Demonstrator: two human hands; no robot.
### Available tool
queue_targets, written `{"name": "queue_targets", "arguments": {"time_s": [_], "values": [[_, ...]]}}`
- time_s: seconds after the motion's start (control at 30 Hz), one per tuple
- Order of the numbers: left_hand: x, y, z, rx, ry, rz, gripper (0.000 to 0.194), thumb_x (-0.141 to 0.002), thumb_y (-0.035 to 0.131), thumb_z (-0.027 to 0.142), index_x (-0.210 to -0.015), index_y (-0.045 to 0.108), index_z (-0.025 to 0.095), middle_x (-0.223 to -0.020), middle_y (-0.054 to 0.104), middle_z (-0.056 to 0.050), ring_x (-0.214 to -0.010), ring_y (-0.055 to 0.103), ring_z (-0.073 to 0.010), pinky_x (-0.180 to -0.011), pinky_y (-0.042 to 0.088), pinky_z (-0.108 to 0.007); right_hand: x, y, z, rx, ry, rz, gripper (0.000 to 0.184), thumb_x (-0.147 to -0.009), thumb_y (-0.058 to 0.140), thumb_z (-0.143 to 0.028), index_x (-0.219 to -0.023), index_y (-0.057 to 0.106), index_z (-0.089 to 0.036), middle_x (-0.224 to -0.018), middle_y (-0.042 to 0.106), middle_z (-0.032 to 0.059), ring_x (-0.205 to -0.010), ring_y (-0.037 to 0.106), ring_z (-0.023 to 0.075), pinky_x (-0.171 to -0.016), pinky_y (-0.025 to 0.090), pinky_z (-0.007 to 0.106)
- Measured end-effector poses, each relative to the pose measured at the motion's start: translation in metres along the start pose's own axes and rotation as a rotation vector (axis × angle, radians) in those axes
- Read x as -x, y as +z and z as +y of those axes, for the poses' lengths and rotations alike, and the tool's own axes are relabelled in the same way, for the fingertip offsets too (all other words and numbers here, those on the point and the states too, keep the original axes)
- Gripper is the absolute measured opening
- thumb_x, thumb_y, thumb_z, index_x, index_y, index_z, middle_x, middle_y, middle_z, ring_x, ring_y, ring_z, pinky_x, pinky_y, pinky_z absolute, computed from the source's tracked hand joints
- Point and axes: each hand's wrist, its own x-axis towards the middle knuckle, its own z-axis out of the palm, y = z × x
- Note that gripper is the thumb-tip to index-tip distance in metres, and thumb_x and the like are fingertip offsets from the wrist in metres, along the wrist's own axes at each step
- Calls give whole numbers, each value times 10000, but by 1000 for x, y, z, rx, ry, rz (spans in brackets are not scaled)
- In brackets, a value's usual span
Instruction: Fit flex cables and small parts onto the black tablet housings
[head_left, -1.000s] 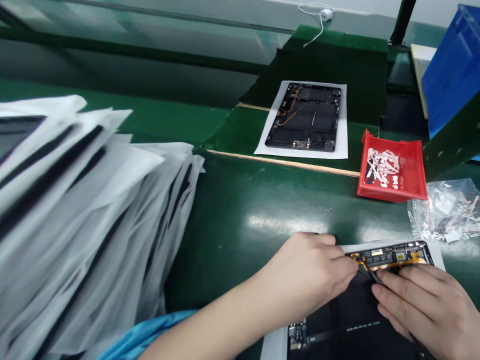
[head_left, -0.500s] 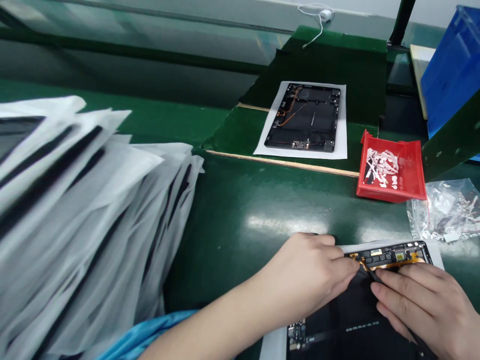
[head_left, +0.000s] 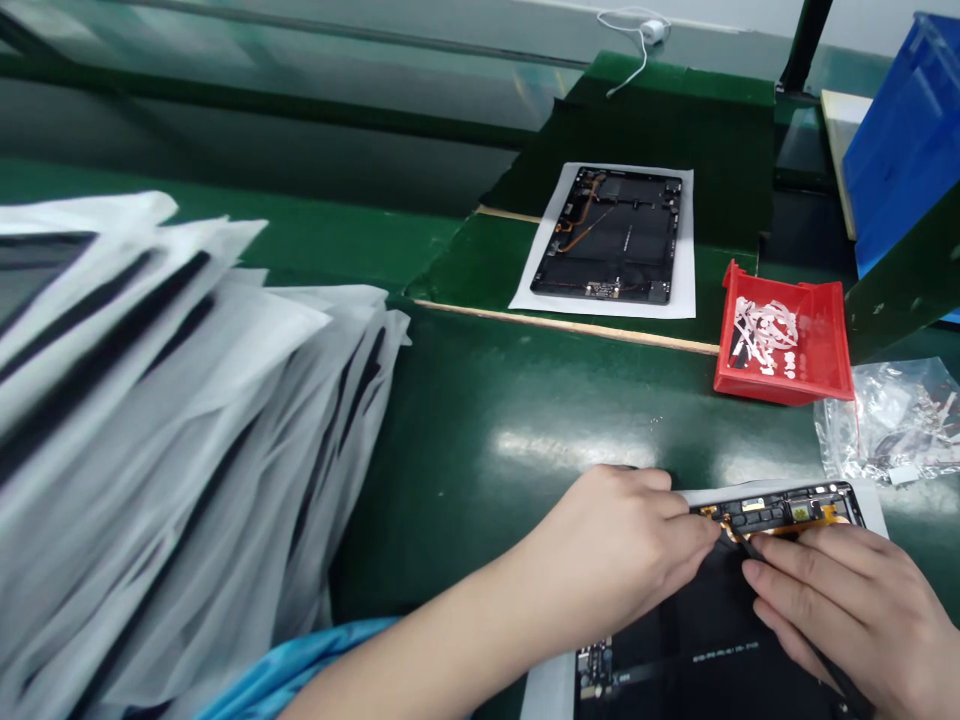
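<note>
An opened tablet (head_left: 690,670) with a black inside lies on a white sheet at the lower right. My right hand (head_left: 862,600) is closed around black tweezers (head_left: 838,680), their tip touching down beside the orange flex cable (head_left: 726,524) along the tablet's far edge. My left hand (head_left: 637,550) is closed, thumb and fingers together at the left of that cable. Whatever lies between the left fingertips is hidden. Small metal and gold parts line the far edge of the tablet, and a circuit board (head_left: 595,668) shows at its left side.
A second opened tablet (head_left: 615,235) lies on white paper at the back. A red bin (head_left: 821,345) with small white parts and a clear plastic bag (head_left: 900,420) are at right, below a blue crate (head_left: 907,150). Wrapped dark panels (head_left: 225,450) lean at left.
The hands hold nearly the same place; the tweezers' tip has shifted only slightly by the flex cable. The whole view has drifted by a few pixels.
</note>
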Motion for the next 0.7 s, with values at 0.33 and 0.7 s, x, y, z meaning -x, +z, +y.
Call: {"name": "queue_targets", "arguments": {"time_s": [0.33,0.7], "values": [[0,1,0,-7,2,6,217,-999,514,221,-913,711,195,-670,677,29,-566,534,-150,-508,341,-288,-7,2,-5,-5,58,75,215,-991,573,-194,-951,784,-199,-912,815,-6,-731,745,130,-662,590,241],[2,2,0,-19,-25,-7,240,-996,516,243,-861,710,202,-626,639,21,-561,515,-150,-501,333,-279,-6,6,-11,41,52,90,198,-985,579,-186,-959,774,-196,-909,814,0,-689,738,131,-669,585,248]]}}
